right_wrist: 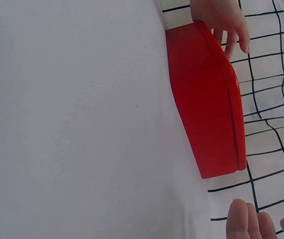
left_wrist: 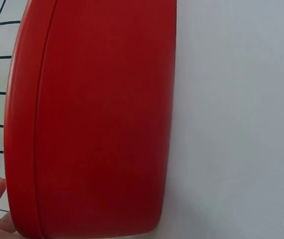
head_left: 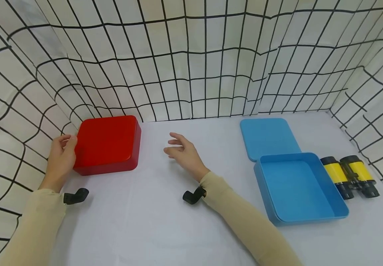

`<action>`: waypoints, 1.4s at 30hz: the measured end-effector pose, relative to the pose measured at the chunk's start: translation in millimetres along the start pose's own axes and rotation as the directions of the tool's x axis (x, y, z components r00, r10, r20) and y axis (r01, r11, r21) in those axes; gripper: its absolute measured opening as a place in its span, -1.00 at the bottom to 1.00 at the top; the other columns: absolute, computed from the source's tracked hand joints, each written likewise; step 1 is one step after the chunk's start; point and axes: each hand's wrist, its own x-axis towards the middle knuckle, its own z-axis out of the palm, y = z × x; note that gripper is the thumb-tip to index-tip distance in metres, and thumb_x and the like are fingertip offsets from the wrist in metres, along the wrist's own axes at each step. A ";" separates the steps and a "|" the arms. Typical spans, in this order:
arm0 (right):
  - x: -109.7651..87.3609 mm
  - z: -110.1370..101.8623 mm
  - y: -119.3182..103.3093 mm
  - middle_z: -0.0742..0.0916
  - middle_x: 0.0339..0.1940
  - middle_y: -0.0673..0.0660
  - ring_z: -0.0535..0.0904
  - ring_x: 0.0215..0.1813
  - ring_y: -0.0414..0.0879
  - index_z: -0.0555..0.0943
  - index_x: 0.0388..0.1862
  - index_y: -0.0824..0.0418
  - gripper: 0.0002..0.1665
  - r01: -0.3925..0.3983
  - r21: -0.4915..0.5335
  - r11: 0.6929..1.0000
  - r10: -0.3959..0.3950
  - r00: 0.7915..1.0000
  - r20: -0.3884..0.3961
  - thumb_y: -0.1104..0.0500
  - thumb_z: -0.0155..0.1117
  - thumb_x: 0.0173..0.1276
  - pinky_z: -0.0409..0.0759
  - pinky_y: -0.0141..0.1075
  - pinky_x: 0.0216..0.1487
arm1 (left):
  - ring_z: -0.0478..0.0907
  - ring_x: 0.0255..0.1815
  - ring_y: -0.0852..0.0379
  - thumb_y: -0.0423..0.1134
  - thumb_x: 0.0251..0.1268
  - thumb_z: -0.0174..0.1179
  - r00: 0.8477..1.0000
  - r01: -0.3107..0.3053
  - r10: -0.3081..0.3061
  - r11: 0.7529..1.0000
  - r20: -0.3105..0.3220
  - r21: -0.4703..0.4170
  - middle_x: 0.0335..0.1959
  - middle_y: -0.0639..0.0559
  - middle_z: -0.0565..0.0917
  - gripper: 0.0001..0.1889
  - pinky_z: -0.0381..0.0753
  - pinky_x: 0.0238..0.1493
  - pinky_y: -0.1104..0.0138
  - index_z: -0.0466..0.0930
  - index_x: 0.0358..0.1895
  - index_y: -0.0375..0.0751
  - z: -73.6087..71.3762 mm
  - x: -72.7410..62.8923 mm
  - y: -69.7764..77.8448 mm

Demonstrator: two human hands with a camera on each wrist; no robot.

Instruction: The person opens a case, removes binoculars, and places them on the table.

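A red lidded box (head_left: 106, 144) sits on the white surface (head_left: 151, 221) at the left, close to the back edge where a white backdrop with black grid lines (head_left: 178, 74) rises. Its lid is on: a seam runs along the side wall, plain in both wrist views. The left hand (head_left: 60, 160) is at the box's left side, touching its edge, with the thumb near the upper rim. Its fingers are relaxed and somewhat apart rather than clamped on the box, and in the right wrist view they extend past the lid's corner.

The right hand (head_left: 188, 157) hangs above the surface to the right of the red box, well apart from it; its fingers are loosely bent and spread, the thumb separate, holding nothing.

Farther right, a blue box (head_left: 304, 188) stands open at the top, with a flat blue lid (head_left: 271, 136) adjoining its far edge. Yellow-and-black binoculars (head_left: 352, 175) lie just beside that box's right wall.

Both arms wear pale tan sleeves (head_left: 251, 221). A small black device (head_left: 76, 196) juts from the left cuff, and a matching one (head_left: 194, 195) from the right.
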 end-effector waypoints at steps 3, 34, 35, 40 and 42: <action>6.4 8.1 0.2 0.58 0.45 0.13 0.74 0.21 0.13 0.32 0.59 -0.15 -0.19 0.005 -0.002 1.000 -0.005 1.000 0.021 -0.04 0.36 0.40 0.62 -0.05 0.34 | 0.09 0.52 -0.30 0.26 0.62 -0.38 1.000 0.008 -0.008 1.000 -0.013 -0.006 0.60 -0.33 0.09 -0.22 0.16 0.57 -0.14 -0.10 0.67 -0.17 -1.2 0.5 -2.7; 43.3 62.2 -2.1 0.52 0.53 0.02 0.54 0.47 0.00 0.27 0.61 -0.27 -0.17 -0.039 -0.114 0.993 0.054 0.990 0.132 -0.13 0.34 0.41 0.65 -0.07 0.34 | 0.18 0.49 0.20 0.04 0.56 0.13 0.984 0.151 -0.088 0.876 0.154 -0.459 0.56 0.23 0.22 -0.27 0.04 0.68 0.35 0.04 0.67 0.14 -1.2 -6.7 -31.5; 43.3 63.3 -2.5 0.52 0.53 0.03 0.54 0.47 0.01 0.28 0.61 -0.25 -0.17 -0.035 -0.116 0.993 0.051 0.990 0.132 -0.12 0.34 0.41 0.65 -0.06 0.34 | 0.20 0.46 0.22 0.03 0.56 0.13 0.985 0.141 -0.077 0.878 0.156 -0.458 0.54 0.23 0.24 -0.27 0.07 0.67 0.38 0.05 0.67 0.14 -1.5 -7.0 -31.7; 41.8 69.0 -4.5 0.53 0.52 0.05 0.54 0.47 0.04 0.28 0.62 -0.21 -0.17 -0.029 -0.138 0.990 0.047 0.990 0.133 -0.11 0.33 0.42 0.66 -0.01 0.33 | 0.28 0.31 0.31 0.00 0.56 0.14 0.986 0.115 -0.044 0.881 0.161 -0.460 0.44 0.31 0.32 -0.28 0.34 0.46 0.61 0.07 0.67 0.11 -3.7 -8.0 -32.9; 41.2 71.1 -4.9 0.53 0.51 0.04 0.54 0.47 0.03 0.28 0.62 -0.22 -0.18 -0.029 -0.141 0.990 0.050 0.988 0.146 -0.11 0.32 0.42 0.66 -0.02 0.32 | 0.32 0.26 0.35 -0.02 0.57 0.14 0.986 0.108 -0.039 0.888 0.161 -0.448 0.41 0.30 0.34 -0.29 0.44 0.28 0.68 0.08 0.67 0.09 -4.9 -8.6 -33.7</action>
